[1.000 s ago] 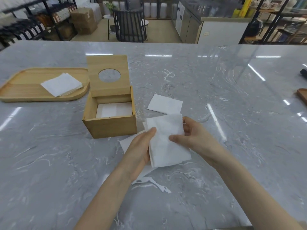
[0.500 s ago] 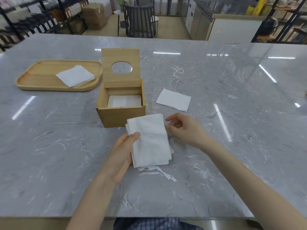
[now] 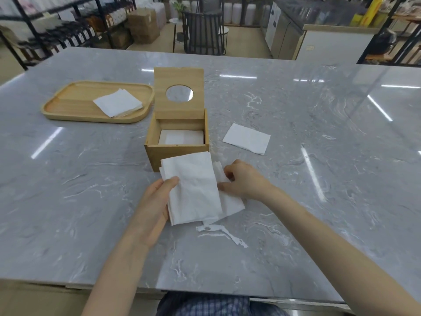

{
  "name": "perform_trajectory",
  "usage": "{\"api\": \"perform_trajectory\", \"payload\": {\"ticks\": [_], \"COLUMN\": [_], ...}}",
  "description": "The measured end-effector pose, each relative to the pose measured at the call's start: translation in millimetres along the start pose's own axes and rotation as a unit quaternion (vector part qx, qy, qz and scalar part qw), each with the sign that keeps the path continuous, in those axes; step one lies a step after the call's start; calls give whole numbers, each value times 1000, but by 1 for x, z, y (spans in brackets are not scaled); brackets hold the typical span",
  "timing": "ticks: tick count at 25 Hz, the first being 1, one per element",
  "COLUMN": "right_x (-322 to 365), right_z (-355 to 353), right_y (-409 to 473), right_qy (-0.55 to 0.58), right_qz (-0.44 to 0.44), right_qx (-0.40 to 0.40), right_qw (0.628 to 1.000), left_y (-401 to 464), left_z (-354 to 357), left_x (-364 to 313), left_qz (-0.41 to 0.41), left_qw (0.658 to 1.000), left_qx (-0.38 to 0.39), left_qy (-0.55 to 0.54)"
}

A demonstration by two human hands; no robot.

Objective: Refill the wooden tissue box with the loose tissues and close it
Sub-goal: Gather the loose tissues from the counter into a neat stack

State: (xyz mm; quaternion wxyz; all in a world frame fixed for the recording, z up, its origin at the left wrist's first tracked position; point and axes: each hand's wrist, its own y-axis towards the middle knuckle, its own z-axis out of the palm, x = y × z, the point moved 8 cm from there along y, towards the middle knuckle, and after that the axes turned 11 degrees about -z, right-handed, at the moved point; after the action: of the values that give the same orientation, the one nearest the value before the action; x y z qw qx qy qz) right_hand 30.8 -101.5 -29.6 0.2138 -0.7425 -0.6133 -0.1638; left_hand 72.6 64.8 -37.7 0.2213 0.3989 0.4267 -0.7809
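The wooden tissue box (image 3: 175,153) stands open on the marble table, its lid (image 3: 178,92) with a round hole tilted up at the back. White tissues (image 3: 181,137) lie inside it. My left hand (image 3: 157,201) grips a folded white tissue stack (image 3: 193,192) just in front of the box. My right hand (image 3: 241,179) pinches another tissue (image 3: 230,202) that lies on the table under the stack's right side. A single loose tissue (image 3: 247,138) lies to the right of the box.
A wooden tray (image 3: 68,106) at the left back holds a pile of tissues (image 3: 118,102). A torn white scrap (image 3: 223,233) lies near the table's front. Beyond the table stand shelves, boxes and a dark chair (image 3: 202,33).
The head view has pulled back and down, showing the table's front edge. My right hand has come off the held stack and now pinches the tissue lying beside it.
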Motion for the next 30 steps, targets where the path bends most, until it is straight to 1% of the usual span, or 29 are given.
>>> {"api": "perform_trajectory", "payload": {"ticks": [2, 4, 8, 10, 11, 12, 14, 15, 16, 17, 20, 22, 25, 27, 30], "right_x": [-2, -8, -13, -10, -7, -2, 13, 17, 19, 19, 6, -3, -12, -16, -19], "right_z": [-5, -19, -76, -102, -111, -119, -127, -125, -118, -106, -61, -41, -36, -34, -32], "right_y": [-4, -13, -42, -58, -66, -73, -83, -85, -84, -82, -74, -74, -77, -78, -80], "right_qy": [28, 64, 59, 93, 149, 236, 413, 467, 494, 501, 470, 430, 377, 361, 378], "right_qz": [-2, 17, 20, 6, -12, -40, -104, -121, -120, -102, -4, 36, 56, 65, 75], "right_qx": [-38, -89, -205, -235, -242, -242, -226, -212, -199, -190, -171, -168, -191, -192, -198], "right_qw": [999, 994, 977, 968, 959, 940, 876, 850, 837, 838, 866, 886, 904, 910, 901], "left_y": [0, 1, 2, 3, 3, 3, 3, 2, 2, 2, 2, 2, 4, 5, 8], "left_z": [2, 4, 12, 20, 26, 33, 45, 50, 55, 60, 69, 74, 79, 83, 88], "left_x": [1, 2, 8, 12, 13, 14, 15, 15, 15, 15, 17, 18, 21, 24, 27], "left_qz": [-4, -9, -23, -35, -41, -46, -54, -55, -55, -58, -69, -72, -80, -84, -87], "left_qw": [1000, 1000, 999, 998, 997, 996, 994, 993, 992, 990, 989, 987, 985, 983, 979], "left_qx": [5, 7, 26, 41, 54, 67, 92, 104, 116, 125, 127, 136, 152, 163, 184], "left_qy": [7, 11, 18, 26, 29, 32, 21, 16, 15, 17, 33, 40, 18, 8, 6]}}
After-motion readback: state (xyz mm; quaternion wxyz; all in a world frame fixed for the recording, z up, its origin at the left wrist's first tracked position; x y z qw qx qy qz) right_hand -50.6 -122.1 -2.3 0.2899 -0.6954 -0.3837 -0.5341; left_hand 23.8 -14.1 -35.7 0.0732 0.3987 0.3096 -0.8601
